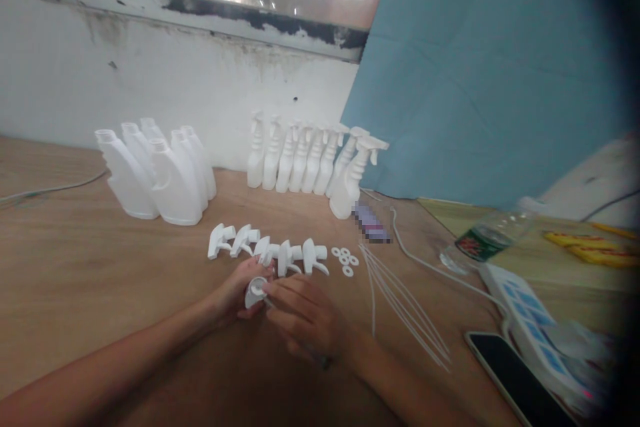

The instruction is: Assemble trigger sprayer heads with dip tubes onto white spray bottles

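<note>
My left hand (235,290) is closed around a white spray trigger head (256,292), held just above the wooden table (100,280). My right hand (305,317) pinches at the open end of the same head; whether a small part sits between its fingers is hidden. Just behind my hands lies a row of several white trigger heads (270,255). To their right lie several small white washers (346,260). A bundle of thin white dip tubes (400,300) lies right of my right hand.
Several open white bottles (160,173) stand at the back left, and several bottles with triggers fitted (310,160) line the wall. At the right are a lying water bottle (480,240), a power strip (530,320), a phone (515,373) and a white cable (425,263).
</note>
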`<state>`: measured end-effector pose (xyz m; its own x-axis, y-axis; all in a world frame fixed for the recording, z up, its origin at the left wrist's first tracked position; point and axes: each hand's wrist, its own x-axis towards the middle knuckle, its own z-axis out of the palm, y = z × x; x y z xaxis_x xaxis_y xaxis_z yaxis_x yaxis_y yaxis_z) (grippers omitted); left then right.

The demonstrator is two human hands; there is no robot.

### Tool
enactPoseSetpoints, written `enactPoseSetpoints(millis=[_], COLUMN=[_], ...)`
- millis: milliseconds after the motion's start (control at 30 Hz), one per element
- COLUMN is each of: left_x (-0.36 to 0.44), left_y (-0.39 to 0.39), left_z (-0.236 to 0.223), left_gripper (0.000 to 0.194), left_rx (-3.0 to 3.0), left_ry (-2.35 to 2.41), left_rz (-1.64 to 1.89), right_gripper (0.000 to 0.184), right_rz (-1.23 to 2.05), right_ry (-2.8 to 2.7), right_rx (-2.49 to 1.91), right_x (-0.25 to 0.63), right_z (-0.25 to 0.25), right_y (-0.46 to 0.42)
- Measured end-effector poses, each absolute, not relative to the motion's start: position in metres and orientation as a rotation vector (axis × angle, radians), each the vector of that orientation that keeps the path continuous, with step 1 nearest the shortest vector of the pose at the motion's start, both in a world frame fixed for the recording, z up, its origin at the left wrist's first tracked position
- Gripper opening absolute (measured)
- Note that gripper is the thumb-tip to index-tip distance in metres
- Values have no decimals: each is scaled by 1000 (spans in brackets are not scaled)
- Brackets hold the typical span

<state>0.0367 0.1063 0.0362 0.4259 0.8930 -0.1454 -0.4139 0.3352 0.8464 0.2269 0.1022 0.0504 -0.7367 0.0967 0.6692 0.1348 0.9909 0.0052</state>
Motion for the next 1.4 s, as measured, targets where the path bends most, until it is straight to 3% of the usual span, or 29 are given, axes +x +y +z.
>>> enactPoseSetpoints(millis=[333,433,633,833,1033,1400], left_x=[29,27,28,25,18,12], left_y=[104,108,109,96,96,96], left_z=[41,39,26,31,33,42], left_gripper=[28,28,40,64,43,36], left_rx=[842,888,1127,1473,1864,2381], left_ry=[557,471,529,698,820,1042], left_rz=[1012,1032,965,850,799,640], right_gripper=[41,30,22,21,22,27], right_rz=[-294,-343,93,273,387,487], right_ry=[-2347,-2297,-2071,-2099,-1985,-1681], right_rx=[-64,-320,-876,-1068,-1122,-1304], right_x=[259,288,342,357,357,363], right_z=[63,68,74,64,55,64], right_y=[109,130,169,180,184,186])
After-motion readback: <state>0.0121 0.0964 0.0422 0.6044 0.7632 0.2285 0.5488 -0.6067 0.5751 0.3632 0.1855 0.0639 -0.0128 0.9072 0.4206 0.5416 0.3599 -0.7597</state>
